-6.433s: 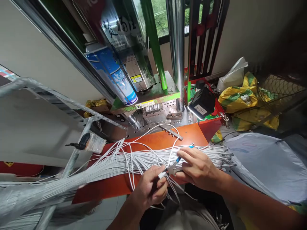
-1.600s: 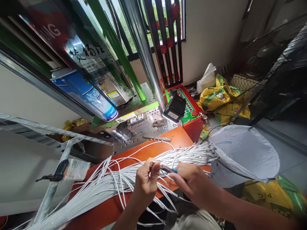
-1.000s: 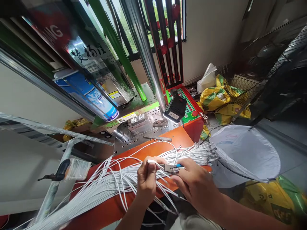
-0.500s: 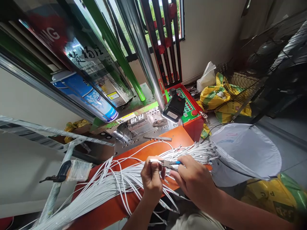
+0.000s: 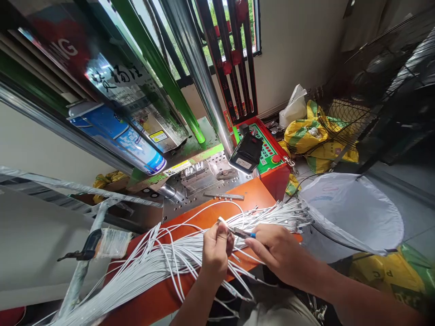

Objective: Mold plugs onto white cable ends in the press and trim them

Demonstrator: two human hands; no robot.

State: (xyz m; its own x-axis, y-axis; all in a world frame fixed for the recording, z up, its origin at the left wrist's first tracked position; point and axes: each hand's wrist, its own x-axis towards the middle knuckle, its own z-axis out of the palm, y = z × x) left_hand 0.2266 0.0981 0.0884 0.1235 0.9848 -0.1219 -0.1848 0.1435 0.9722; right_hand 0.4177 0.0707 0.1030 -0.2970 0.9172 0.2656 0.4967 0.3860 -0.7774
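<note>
My left hand (image 5: 216, 246) pinches a small white piece (image 5: 222, 221) between thumb and fingers, above the orange table (image 5: 256, 192). My right hand (image 5: 277, 249) is closed on blue-handled pliers (image 5: 243, 233), whose metal jaws point left and meet the white piece at my left fingertips. Whether the jaws are closed on it is too small to tell. Under and around both hands lies a large bundle of white cables (image 5: 146, 267), its connector ends (image 5: 294, 215) gathered at the right.
Beyond the table stands a machine with a metal plate (image 5: 200, 181), a blue spray can (image 5: 118, 138) and a red control box (image 5: 275, 176). A white cloth-lined hoop (image 5: 353, 213) is at the right. A metal frame with a clamp (image 5: 90, 244) stands left.
The white piece in my left hand has tilted up. Both hands have shifted slightly, and the pliers now angle differently against it. The view has moved a little.
</note>
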